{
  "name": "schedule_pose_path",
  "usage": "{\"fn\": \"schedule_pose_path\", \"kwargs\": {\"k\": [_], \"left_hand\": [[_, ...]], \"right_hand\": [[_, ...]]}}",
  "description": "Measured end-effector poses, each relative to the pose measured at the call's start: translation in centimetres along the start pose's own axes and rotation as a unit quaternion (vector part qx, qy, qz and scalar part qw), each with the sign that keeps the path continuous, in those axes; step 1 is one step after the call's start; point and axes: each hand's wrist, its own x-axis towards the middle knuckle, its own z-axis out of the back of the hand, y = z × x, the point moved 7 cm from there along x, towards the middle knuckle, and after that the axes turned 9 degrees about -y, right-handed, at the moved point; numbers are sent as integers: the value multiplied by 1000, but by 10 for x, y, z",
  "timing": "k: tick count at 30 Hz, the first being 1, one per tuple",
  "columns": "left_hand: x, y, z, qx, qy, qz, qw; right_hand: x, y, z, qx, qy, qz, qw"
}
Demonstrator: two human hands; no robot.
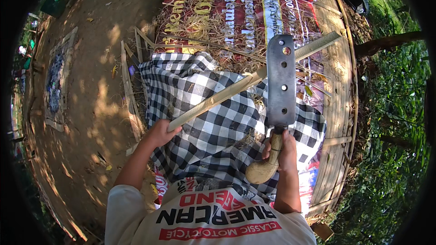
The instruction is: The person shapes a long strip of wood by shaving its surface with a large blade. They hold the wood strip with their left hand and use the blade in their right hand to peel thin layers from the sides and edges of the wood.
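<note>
My left hand (164, 132) is closed round the near end of a long pale bamboo strip (213, 100). The strip slants up and away to the right, and a rough notch shows near its middle. In my right hand (287, 150) is a broad cleaver (280, 86) with a row of holes in its dark steel blade. Its curved wooden handle (265, 165) ends in a rounded knob. The blade points away from me and covers part of the strip; whether the two touch I cannot tell. Beneath both lies a black-and-white checked cloth (204, 122) over my lap.
A red printed banner (195, 18) strewn with thin shavings lies ahead, on a bamboo slat platform (338, 154). Split bamboo pieces (129, 86) rest at the left beside the dirt ground (91, 109). Green plants (390, 104) line the right side. A framed patch (59, 79) lies far left.
</note>
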Motion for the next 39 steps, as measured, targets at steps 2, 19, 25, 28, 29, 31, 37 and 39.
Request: {"fn": "schedule_pose_path", "kwargs": {"k": [2, 19, 25, 28, 29, 31, 37, 39], "left_hand": [[0, 3, -2, 3, -2, -8, 1000], [-1, -2, 5, 38, -7, -1, 999], [-2, 14, -4, 15, -15, 0, 1000], [-1, 11, -4, 23, -14, -1, 1000], [-1, 10, -3, 30, -14, 1, 999], [1, 8, -1, 45, -14, 17, 999], [-2, 3, 7, 59, -24, 17, 998], [2, 0, 4, 54, -5, 42, 998]], "right_hand": [[6, 11, 18, -32, -59, 34, 997], [-23, -70, -25, 258, 199, -312, 892], [-6, -26, -19, -11, 52, -61, 997], [8, -2, 6, -72, -64, 23, 995], [9, -4, 9, -84, -64, 18, 994], [10, -19, 8, -146, -27, -8, 989], [-6, -60, -30, -149, 98, -146, 973], [-3, -60, -26, -98, 118, -181, 971]]}}
